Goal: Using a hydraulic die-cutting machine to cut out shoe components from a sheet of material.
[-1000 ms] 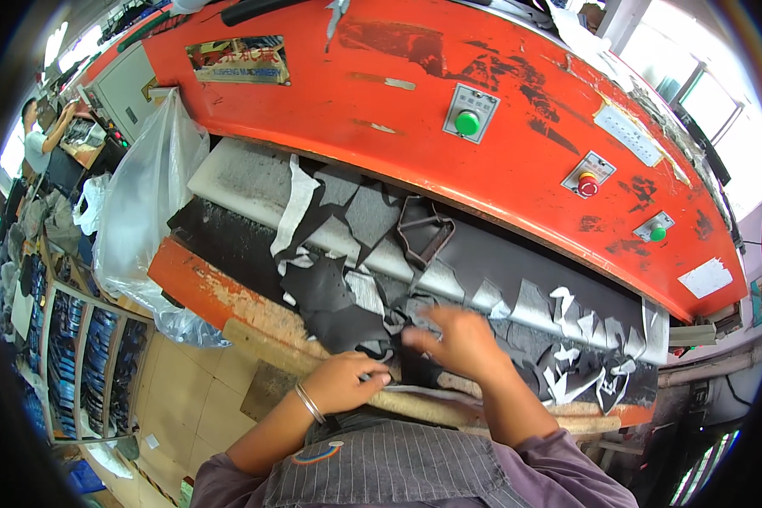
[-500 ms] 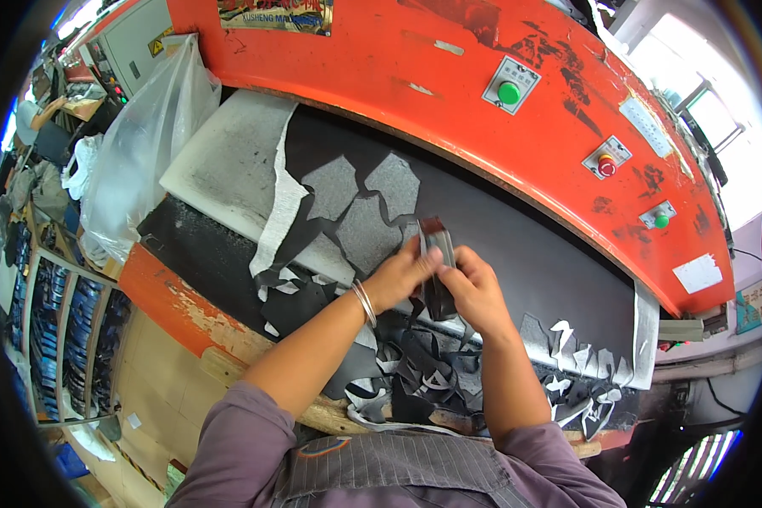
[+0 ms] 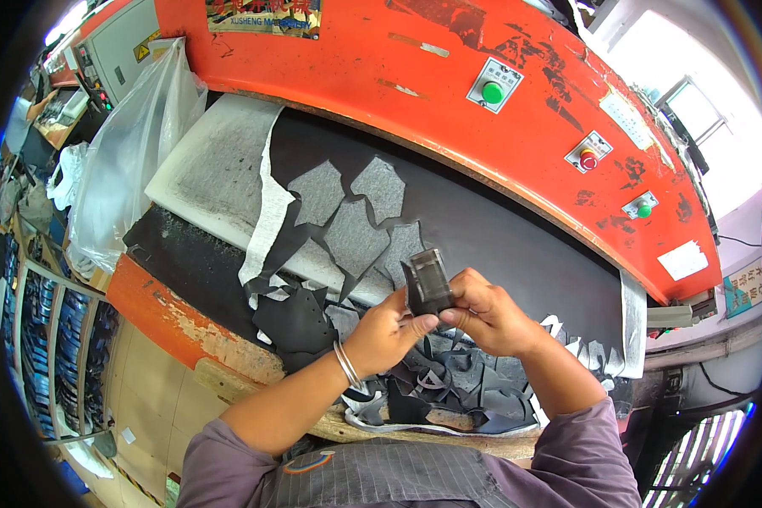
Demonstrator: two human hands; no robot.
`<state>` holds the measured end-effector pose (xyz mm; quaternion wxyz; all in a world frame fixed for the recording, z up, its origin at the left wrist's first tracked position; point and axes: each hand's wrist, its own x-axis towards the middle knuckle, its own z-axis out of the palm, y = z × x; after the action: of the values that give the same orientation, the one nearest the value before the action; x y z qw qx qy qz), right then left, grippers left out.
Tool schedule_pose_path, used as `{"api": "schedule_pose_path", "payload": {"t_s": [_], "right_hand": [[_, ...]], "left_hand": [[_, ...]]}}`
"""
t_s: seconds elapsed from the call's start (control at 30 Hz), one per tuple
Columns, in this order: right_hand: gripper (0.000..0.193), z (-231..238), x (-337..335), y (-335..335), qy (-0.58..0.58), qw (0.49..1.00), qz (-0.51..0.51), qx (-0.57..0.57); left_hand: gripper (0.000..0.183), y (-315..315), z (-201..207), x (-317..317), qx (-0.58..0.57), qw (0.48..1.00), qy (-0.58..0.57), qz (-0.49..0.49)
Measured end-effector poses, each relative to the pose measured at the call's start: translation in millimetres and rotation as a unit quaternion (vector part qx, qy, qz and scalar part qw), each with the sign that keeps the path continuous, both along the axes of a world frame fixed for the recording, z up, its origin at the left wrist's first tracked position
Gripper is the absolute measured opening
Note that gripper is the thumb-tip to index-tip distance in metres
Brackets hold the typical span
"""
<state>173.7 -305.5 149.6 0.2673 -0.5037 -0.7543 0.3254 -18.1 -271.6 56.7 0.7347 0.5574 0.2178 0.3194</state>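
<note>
Between both hands, above the near edge of the sheet, is a small dark metal cutting die [image 3: 432, 281] with an open frame. My left hand [image 3: 388, 333] closes on its left side, thumb along the lower edge. My right hand [image 3: 489, 315] grips its lower right side, thumb and fingers pinched. A dark flap shows at the die's left side; whether it is a separate piece I cannot tell. Beyond the hands lies a black sheet of leather-like material [image 3: 516, 241]. Several angular grey cut-out shapes [image 3: 356, 237] mark its left part.
Black and white offcuts [image 3: 449, 381] pile up along the near edge. A pale cutting board [image 3: 203, 152] lies under the sheet. The orange press beam [image 3: 356, 76] spans the far side, with green buttons [image 3: 493, 92] and a red knob [image 3: 588, 159]. A clear plastic bag [image 3: 127, 161] hangs left.
The die has turned from a narrow upright side view to show its open frame. Both hands have come slightly nearer to me, and the right elbow has swung outward. The whole view has shifted a little.
</note>
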Motion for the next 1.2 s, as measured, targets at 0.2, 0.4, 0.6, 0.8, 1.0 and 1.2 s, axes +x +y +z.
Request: {"api": "schedule_pose_path", "payload": {"t_s": [0.2, 0.4, 0.6, 0.8, 1.0, 1.2], "right_hand": [[0.022, -2, 12, 9, -0.082, 0.991, 0.063, 0.087], [0.015, -22, 96, 77, -0.332, 0.861, 0.253, 0.289], [0.018, -68, 122, 138, -0.352, 0.848, 0.256, 0.303], [0.062, -99, 106, 96, -0.223, 0.952, -0.115, 0.174], [0.102, -130, 51, 84, -0.203, 0.934, -0.287, 0.069], [0.095, -134, 53, 97, -0.210, 0.921, -0.322, 0.064]], "left_hand": [[0.034, -11, 10, -42, 0.031, 0.973, 0.228, 0.026], [0.067, 58, 43, -92, 0.306, 0.896, 0.304, 0.108], [0.069, 130, 7, 6, 0.229, 0.906, 0.341, 0.107], [0.076, 147, -51, 58, 0.372, 0.839, 0.367, 0.154], [0.075, 143, -56, 62, 0.406, 0.819, 0.377, 0.149], [0.072, 153, -56, 65, 0.436, 0.800, 0.380, 0.163]]}}
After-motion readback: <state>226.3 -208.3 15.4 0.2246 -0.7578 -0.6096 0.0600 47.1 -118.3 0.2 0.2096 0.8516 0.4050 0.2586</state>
